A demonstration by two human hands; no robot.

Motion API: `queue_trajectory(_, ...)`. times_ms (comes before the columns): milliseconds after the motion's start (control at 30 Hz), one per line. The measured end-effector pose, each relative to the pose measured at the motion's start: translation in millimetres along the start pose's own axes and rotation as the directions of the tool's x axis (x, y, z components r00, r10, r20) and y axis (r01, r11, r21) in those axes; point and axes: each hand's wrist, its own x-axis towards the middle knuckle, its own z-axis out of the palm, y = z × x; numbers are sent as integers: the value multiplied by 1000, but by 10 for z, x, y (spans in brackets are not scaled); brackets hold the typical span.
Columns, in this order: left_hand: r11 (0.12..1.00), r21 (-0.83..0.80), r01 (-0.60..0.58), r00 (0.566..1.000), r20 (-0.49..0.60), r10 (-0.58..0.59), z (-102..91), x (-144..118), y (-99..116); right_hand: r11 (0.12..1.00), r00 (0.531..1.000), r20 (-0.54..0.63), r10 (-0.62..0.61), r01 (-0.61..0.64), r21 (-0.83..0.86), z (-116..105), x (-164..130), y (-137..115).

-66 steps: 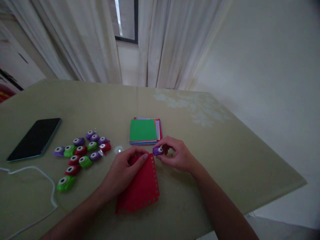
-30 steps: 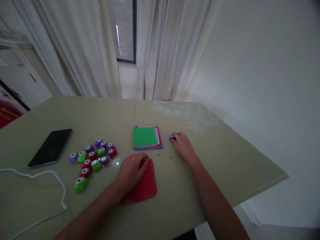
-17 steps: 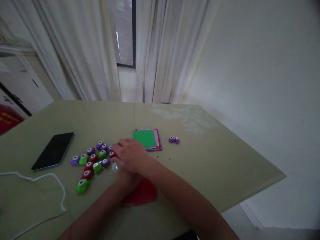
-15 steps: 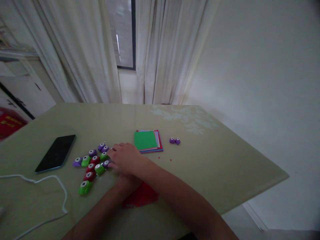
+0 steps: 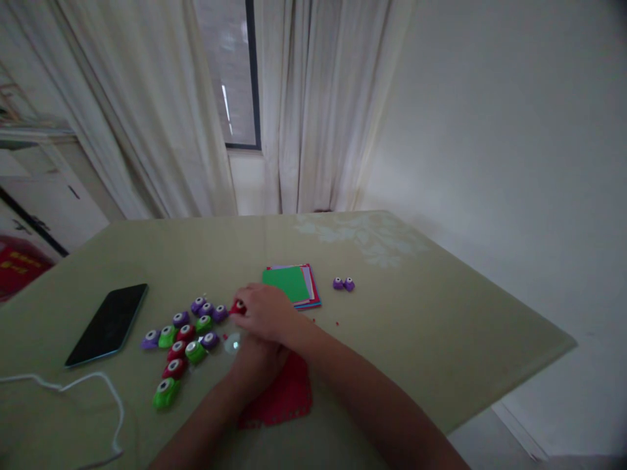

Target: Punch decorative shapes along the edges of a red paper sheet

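Observation:
My right hand (image 5: 264, 310) has its fingers closed around a small red one-eyed toy (image 5: 238, 307), just right of the group. Under that wrist lies my left hand (image 5: 259, 367), on or just over a red sheet with a notched edge (image 5: 281, 401). Its fingers are mostly hidden. By its knuckles is a clear round piece (image 5: 232, 343) with a small red bit beside it. Several one-eyed toys stand grouped to the left, among them a green one (image 5: 166, 393), a red one (image 5: 174, 369) and a purple one (image 5: 210, 340).
A stack of coloured paper squares (image 5: 287, 284) lies behind my hands. Two purple one-eyed toys (image 5: 343, 284) sit right of it. At the left are a dark tablet (image 5: 108, 324) and a white cable (image 5: 110, 398). Tiny red bits (image 5: 337, 324) dot the table.
My right hand has moved right, away from the grouped toys, and a red toy now shows at its fingers. The clear round piece has come into sight. The view has tilted slightly up.

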Motion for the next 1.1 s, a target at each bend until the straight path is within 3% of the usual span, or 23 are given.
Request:
queue_trajectory(133,973,54,-226,958,194,212,-45,-146,-103,984,972,-180,153,-133,123,-223,-433,563)
queue_trajectory(267,954,94,-284,944,202,261,-44,-84,-94,873,855,-274,441,-338,352,-260,-846,1102)
queue_trajectory(333,953,88,-290,942,200,268,-44,-50,-91,840,849,-230,475,-360,406,-257,-1002,1232)
queue_trajectory(400,954,68,-291,942,198,273,-55,-31,-94,805,887,-117,447,-342,485,-267,-1132,1262)
queue_trajectory(533,980,-23,-198,963,183,199,-79,-18,-82,823,965,41,261,-244,513,-294,-1344,1160)
queue_trajectory(733,986,-70,-152,967,197,164,-11,21,-82,856,961,15,277,-253,450,-202,-1444,1054)
queue_trajectory(867,986,-56,-157,961,223,166,11,23,-113,813,969,35,246,-226,536,-108,-1410,1049)
queue_trajectory(1100,980,34,-195,958,220,183,22,-5,-117,743,948,53,313,-280,608,-63,-1409,1052)
